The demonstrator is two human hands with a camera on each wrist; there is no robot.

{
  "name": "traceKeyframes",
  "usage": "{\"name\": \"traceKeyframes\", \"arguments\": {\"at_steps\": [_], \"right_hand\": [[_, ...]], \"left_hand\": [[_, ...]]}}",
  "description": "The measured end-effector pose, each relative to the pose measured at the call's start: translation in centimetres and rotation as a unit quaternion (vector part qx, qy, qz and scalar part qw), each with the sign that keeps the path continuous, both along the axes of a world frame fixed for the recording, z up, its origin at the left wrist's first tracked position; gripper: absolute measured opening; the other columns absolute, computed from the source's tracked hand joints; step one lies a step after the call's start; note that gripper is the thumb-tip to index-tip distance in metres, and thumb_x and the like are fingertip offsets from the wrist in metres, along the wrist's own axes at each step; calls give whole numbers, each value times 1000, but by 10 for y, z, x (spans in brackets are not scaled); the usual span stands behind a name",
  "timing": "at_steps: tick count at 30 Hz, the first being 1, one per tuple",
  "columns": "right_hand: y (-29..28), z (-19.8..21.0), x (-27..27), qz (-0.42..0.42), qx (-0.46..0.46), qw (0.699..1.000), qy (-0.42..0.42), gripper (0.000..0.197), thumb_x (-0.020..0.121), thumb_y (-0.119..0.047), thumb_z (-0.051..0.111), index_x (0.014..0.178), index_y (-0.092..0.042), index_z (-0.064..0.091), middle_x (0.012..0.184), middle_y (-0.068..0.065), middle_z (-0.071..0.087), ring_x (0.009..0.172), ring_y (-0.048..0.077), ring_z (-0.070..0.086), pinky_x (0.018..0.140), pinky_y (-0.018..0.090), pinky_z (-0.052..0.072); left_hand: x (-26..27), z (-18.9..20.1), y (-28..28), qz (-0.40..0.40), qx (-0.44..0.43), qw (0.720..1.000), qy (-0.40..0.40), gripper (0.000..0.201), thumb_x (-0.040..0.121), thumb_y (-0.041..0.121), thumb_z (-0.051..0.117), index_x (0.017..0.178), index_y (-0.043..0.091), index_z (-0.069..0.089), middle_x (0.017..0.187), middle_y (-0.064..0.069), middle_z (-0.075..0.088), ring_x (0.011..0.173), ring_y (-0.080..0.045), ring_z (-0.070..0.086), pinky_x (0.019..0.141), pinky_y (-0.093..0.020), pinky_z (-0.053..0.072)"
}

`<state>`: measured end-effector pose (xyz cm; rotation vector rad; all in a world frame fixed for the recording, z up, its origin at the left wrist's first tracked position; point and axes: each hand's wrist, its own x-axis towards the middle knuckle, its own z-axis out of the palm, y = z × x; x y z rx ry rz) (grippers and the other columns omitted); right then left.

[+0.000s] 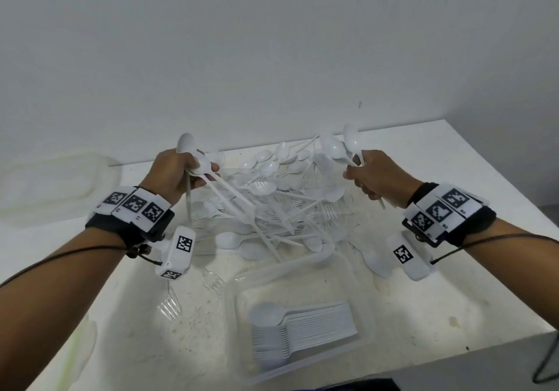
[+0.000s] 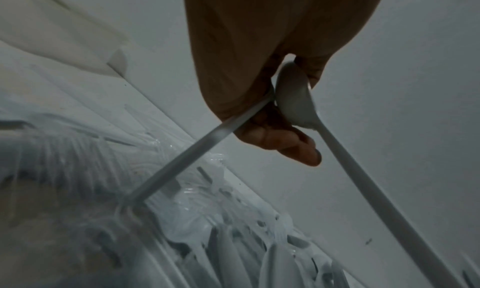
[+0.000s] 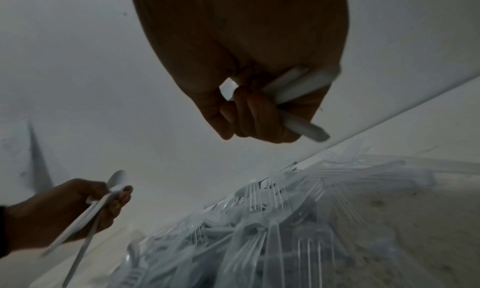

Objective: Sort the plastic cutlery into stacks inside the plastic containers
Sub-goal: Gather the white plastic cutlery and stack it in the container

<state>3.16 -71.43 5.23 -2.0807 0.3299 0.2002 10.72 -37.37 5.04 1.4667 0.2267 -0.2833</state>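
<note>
In the head view, white spoons [image 1: 193,160] are gripped in the left hand [image 1: 178,172], the fingers [image 1: 208,168] curled round bowls and handles, with the handles slanting down toward the heap of cutlery [image 1: 272,197]. More white spoons [image 1: 338,148] are held in the right hand [image 1: 378,179], bowls upward, the fingers wrapped round the handles. Both hands are raised over the heap, which lies on the white worktop [image 1: 423,284] in and around a clear container whose outline cannot be made out. A nearer clear container [image 1: 360,351] holds a neat stack of spoons [image 1: 302,327]. Two clear forks [image 1: 193,291] lie on the worktop left of it.

In the left wrist view, the fingers [image 2: 275,136] are seen pinching one spoon bowl [image 2: 296,99] and another handle [image 2: 197,148] against the palm.

In the right wrist view, the fingers [image 3: 257,115] are closed tightly round the handles [image 3: 298,91], above the mass of clear forks and white spoons [image 3: 272,230]; the left hand [image 3: 64,210] is visible at lower left.
</note>
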Motion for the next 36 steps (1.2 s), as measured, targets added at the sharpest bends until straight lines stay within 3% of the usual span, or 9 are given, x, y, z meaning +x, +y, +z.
{"name": "traceKeyframes", "arguments": {"at_steps": [3, 7, 11, 14, 18, 21, 26, 32, 36], "right_hand": [[-1, 3, 8, -7, 16, 1000, 3, 20, 88, -7, 60, 74, -12, 46, 61, 8, 46, 43, 13, 34, 38, 21, 28], [10, 0, 16, 13, -9, 1000, -10, 13, 85, -8, 62, 75, -9, 54, 59, 7, 52, 43, 13, 37, 40, 22, 30], [21, -13, 20, 69, -115, 989, 62, 16, 84, -13, 68, 85, 0, 59, 63, 8, 61, 34, 10, 42, 35, 19, 30], [31, -25, 20, 102, -148, 977, 118, 28, 88, -27, 68, 79, -6, 53, 60, 4, 63, 27, 3, 42, 32, 14, 29], [40, -38, 25, 97, -212, 967, 100, 39, 87, -45, 66, 82, -9, 52, 55, 0, 63, 45, 7, 58, 45, 21, 39], [46, -48, 31, 99, -227, 963, 105, 40, 85, -46, 66, 87, -11, 47, 57, 3, 64, 61, 14, 63, 56, 26, 44], [54, -57, 44, 121, -263, 954, 76, 41, 78, -37, 74, 94, -10, 47, 95, 11, 64, 82, 26, 67, 78, 38, 56], [59, -57, 52, 173, -260, 950, 6, 25, 79, -27, 72, 77, -16, 50, 89, 5, 58, 83, 24, 58, 69, 30, 45], [72, -62, 54, 211, -294, 932, -23, 15, 83, -17, 61, 75, -20, 48, 91, 4, 60, 86, 25, 59, 70, 32, 47]], "left_hand": [[2, 6, -1, -5, 18, 1000, -14, 18, 82, -8, 36, 82, 1, 52, 56, -10, 62, 57, -27, 61, 59, -30, 55], [3, 7, -14, -7, 9, 1000, -17, 15, 86, -7, 35, 90, -2, 49, 53, -6, 54, 47, -20, 55, 59, -32, 47], [1, 7, -28, -39, 21, 999, -9, 15, 89, -6, 39, 103, -3, 45, 70, -11, 47, 51, -16, 51, 49, -24, 47], [-2, 8, -31, -77, 21, 997, -8, 16, 91, -6, 41, 107, -3, 44, 75, -13, 48, 47, -14, 53, 45, -21, 45], [-4, 8, -28, -127, 58, 990, -7, 13, 92, -4, 43, 104, -2, 46, 67, -12, 61, 48, -19, 52, 48, -23, 46], [-5, 8, -27, -135, 99, 986, -9, 12, 91, -5, 44, 102, -1, 48, 67, -13, 54, 42, -15, 47, 42, -20, 41], [-5, 3, -27, -154, 143, 977, -15, 8, 95, 5, 48, 103, 3, 51, 66, -9, 51, 43, -14, 44, 43, -21, 38], [-10, 0, -27, -166, 148, 974, -53, 11, 97, 18, 53, 98, 8, 48, 67, -6, 51, 45, -15, 45, 47, -24, 37], [-11, 0, -29, -163, 131, 977, -44, 22, 94, 26, 60, 103, 8, 49, 72, -5, 49, 46, -12, 45, 54, -28, 35]]}}
